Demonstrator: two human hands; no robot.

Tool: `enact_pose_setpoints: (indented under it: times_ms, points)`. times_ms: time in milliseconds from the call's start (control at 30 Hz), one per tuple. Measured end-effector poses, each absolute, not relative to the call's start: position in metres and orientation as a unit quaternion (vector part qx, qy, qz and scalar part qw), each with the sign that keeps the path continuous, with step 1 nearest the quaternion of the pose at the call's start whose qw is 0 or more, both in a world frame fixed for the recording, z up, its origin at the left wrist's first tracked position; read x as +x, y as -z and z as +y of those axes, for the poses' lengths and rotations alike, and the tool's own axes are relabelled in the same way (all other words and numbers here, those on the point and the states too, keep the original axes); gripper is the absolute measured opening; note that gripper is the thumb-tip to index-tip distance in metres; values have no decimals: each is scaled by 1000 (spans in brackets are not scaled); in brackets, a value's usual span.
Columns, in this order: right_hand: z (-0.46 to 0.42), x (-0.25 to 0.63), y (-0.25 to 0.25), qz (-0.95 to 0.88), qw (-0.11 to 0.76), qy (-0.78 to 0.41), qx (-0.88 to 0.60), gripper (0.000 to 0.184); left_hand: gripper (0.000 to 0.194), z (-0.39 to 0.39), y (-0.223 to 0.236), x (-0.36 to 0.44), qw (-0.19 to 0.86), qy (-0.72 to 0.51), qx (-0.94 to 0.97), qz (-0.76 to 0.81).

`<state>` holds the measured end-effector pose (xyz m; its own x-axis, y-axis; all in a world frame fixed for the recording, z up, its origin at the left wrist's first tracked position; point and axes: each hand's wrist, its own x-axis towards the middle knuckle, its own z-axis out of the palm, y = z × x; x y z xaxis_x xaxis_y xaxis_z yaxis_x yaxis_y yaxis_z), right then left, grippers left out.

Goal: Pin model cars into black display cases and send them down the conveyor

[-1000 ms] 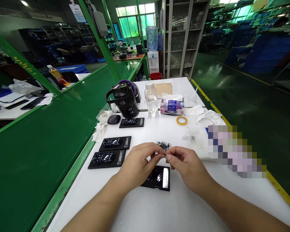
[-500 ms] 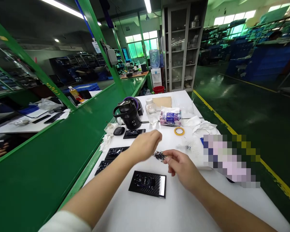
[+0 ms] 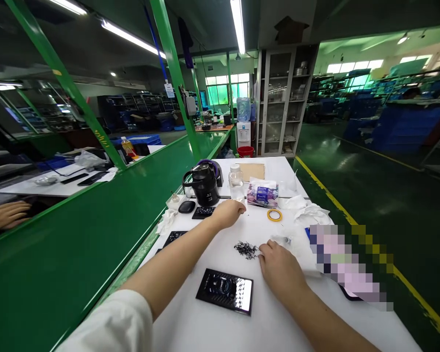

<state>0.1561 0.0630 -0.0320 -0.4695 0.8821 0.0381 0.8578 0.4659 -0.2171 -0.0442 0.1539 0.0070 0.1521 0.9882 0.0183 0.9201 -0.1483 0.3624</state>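
Note:
My left hand (image 3: pixel 225 214) reaches over the white table top (image 3: pixel 278 322), its fingers curled down next to a small black card-like pack (image 3: pixel 203 212); whatever is under them is hidden. My right hand (image 3: pixel 278 266) rests on the table with its fingertips beside a small heap of black wiry bits (image 3: pixel 246 250). Nothing shows in it. Nearer me lies a black carbon-patterned case with a mirror-like strip (image 3: pixel 224 291). Two more black packs (image 3: pixel 174 238) are partly hidden behind my left forearm.
A black kettle (image 3: pixel 201 185), a water bottle (image 3: pixel 236 183), a wipes packet (image 3: pixel 262 193), yellow tape (image 3: pixel 275 215) and crumpled tissue (image 3: pixel 311 213) stand beyond my hands. A green partition (image 3: pixel 77 254) runs along the left. A co-worker's hand (image 3: pixel 5 216) lies at the neighbouring bench.
My left hand has moved farther forward, past the heap, and my right hand has settled beside the heap. The view has tilted upward, showing more of the ceiling.

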Motion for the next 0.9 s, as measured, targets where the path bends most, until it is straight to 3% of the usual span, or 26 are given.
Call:
enact_pose_setpoints:
  times_ms: [300, 500, 567, 733, 900]
  points:
    - [67, 146, 29, -843, 43, -80, -531, 19, 40, 39, -41, -70, 257, -239, 678, 646]
    - [57, 150, 25, -845, 59, -104, -522, 26, 26, 17, -26, -50, 300, -301, 631, 649]
    - [50, 153, 23, -851, 104, -154, -491, 22, 22, 14, -19, -43, 297, -336, 622, 641]
    - [31, 150, 32, -735, 396, -427, -347, 14, 20, 5, -4, -26, 433, -412, 566, 568]
    - [25, 146, 42, -699, 446, -433, -353, 8, 11, 4, 7, -18, 534, -496, 485, 483]
